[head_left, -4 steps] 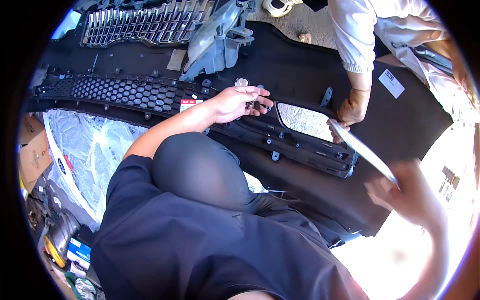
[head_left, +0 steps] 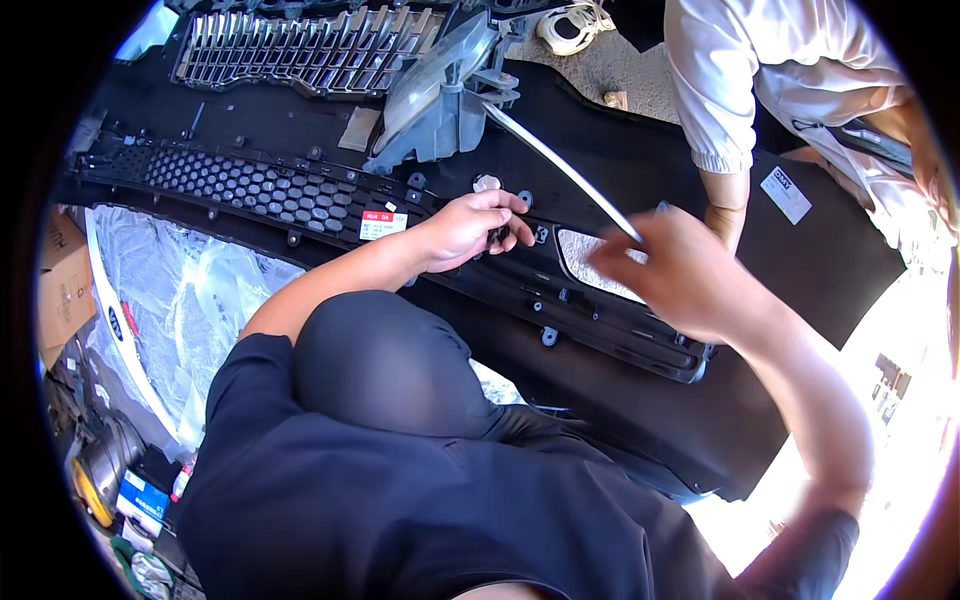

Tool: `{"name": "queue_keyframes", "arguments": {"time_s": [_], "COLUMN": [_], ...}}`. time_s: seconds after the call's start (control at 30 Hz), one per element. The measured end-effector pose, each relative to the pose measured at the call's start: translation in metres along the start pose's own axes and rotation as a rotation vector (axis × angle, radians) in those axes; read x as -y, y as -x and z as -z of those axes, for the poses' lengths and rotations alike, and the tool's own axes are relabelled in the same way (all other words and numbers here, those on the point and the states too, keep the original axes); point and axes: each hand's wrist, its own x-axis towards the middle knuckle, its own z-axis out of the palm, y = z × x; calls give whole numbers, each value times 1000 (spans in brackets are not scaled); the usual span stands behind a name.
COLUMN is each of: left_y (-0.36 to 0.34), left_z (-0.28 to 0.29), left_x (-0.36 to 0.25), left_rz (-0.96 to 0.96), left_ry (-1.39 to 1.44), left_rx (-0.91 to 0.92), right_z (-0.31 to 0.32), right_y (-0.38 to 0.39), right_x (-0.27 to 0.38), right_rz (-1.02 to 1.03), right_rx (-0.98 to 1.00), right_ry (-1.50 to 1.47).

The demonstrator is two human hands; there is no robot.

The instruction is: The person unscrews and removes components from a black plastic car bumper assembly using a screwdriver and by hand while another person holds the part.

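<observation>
— Hands first: left hand (head_left: 470,228) curled on the black honeycomb grille (head_left: 250,190), fingertips (head_left: 505,232) pinching a small dark clip at its upper edge, just beside a round silver fastener (head_left: 486,183)

— And the other?

— Right hand (head_left: 690,275) raised over the right end of the grille, blurred, fingers closed round a long thin pale rod (head_left: 560,165); running up and to the left from the fist, toward the grey headlamp housing (head_left: 440,95)

— Grille lying where?

— Stretched across a black bumper cover (head_left: 640,150), from far left to lower right, with a red and white sticker (head_left: 383,224) near the left wrist and a pale mesh patch (head_left: 590,260) under the right hand. Whether on a desk or the floor, hard to tell

— Anything else about?

— Chrome slatted grille (head_left: 290,50) at the top, beyond the honeycomb one. Clear plastic sheeting (head_left: 190,290) over a white panel at the left, cardboard box (head_left: 65,280) further left. Co-worker in a white sleeve (head_left: 710,90) at the upper right, forearm down toward the bumper cover; that hand hidden behind the right hand, so grip not clear. Dark knee (head_left: 380,360) and dark blue shirt filling the bottom
</observation>
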Motion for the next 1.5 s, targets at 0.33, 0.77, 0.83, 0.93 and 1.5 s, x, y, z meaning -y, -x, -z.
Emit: {"name": "queue_keyframes", "arguments": {"time_s": [0.33,0.77,0.83,0.93,1.5], "left_y": [23,24,27,30,64], "left_z": [-6,-15,-19,-16,-14], "left_x": [19,19,8,5,-89], "left_rz": [99,-9,-89,-188,-185], "left_ry": [240,77,-115,-248,-607], "left_rx": [-59,-61,-87,-103,-407], "right_z": [-93,-108,-104,-94,-65], "right_y": [-88,-93,-91,-89,-151], "right_x": [-20,-30,-16,0,29], "right_rz": [-88,-66,-88,-108,292], "right_rx": [-123,-196,-247,-288,-341], "right_ry": [-392,-379,-324,-207,-146]}}
